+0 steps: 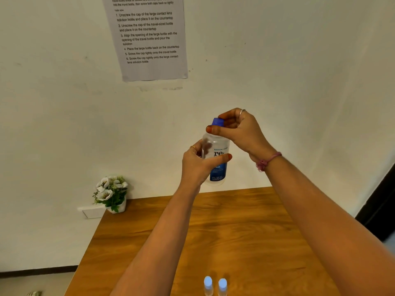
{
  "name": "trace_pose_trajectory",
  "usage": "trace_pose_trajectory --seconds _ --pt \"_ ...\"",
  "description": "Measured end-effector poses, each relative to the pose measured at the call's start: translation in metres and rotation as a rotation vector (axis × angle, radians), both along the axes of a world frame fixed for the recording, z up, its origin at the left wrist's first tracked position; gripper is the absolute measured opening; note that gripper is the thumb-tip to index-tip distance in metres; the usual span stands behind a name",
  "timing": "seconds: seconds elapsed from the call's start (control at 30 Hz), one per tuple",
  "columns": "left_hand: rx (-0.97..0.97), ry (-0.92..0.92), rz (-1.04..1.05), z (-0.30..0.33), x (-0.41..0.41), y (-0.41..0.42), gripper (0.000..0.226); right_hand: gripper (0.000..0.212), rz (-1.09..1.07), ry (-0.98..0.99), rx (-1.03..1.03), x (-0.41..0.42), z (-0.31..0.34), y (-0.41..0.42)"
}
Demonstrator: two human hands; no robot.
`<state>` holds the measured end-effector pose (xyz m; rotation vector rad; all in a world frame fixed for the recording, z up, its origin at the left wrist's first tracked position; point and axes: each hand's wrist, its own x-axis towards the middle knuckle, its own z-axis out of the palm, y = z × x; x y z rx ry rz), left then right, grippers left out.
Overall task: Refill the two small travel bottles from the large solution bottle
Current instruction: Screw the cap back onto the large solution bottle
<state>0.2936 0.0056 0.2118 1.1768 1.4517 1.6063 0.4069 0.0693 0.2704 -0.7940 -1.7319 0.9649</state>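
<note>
The large solution bottle (216, 146), clear with a blue and white label, is held upright in the air above the far end of the wooden table (235, 231). My left hand (196, 165) grips its body from the left. My right hand (237, 127) pinches the blue cap (217, 121) on top between thumb and fingers. Two small travel bottles, one on the left (208, 284) and one on the right (222, 285), stand side by side at the table's near edge, both with light blue caps on; their lower parts are cut off by the frame.
A small white pot of white flowers (112, 193) sits at the table's far left corner against the wall. A printed instruction sheet (149, 37) hangs on the wall above. A dark doorway edge (380, 210) is at the right.
</note>
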Motion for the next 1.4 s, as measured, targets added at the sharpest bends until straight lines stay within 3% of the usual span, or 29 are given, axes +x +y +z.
trace_pose_trajectory --seconds 0.13,0.23,0.37,0.53,0.67,0.73,0.83,0.97,1.2,1.4 --pt "-0.011 -0.01 -0.006 -0.001 -0.001 -0.001 0.056 0.052 0.176 -0.18 -0.096 0.011 0.008 0.004" --pt "-0.012 -0.014 -0.01 0.0 -0.002 -0.002 0.056 0.043 0.314 -0.232 -0.08 0.02 0.012 0.006" --pt "-0.006 -0.005 -0.01 0.001 -0.001 -0.002 0.054 0.03 0.132 -0.097 -0.015 0.012 0.008 -0.001" --pt "-0.007 0.012 -0.004 -0.001 0.001 -0.003 0.056 0.045 -0.064 -0.118 0.004 0.003 0.0 -0.008" --pt "-0.004 0.009 -0.018 0.002 0.001 -0.005 0.053 0.065 0.067 -0.275 -0.024 0.016 0.011 -0.003" --pt "-0.005 0.01 -0.016 0.002 0.002 -0.006 0.058 0.063 0.182 -0.282 0.014 0.021 0.013 -0.002" --pt "0.0 0.004 -0.02 0.002 0.002 -0.007 0.058 0.047 0.267 -0.204 0.04 0.021 0.009 -0.004" --pt "0.008 0.018 0.002 0.0 0.002 -0.006 0.06 0.035 0.072 -0.065 0.067 0.012 -0.001 -0.009" --pt "0.001 0.022 0.008 -0.009 0.005 -0.005 0.062 0.044 -0.103 0.06 -0.064 -0.005 -0.014 -0.018" --pt "-0.013 0.019 -0.026 -0.006 0.004 -0.007 0.057 0.063 0.217 -0.213 -0.087 0.018 -0.004 -0.007"
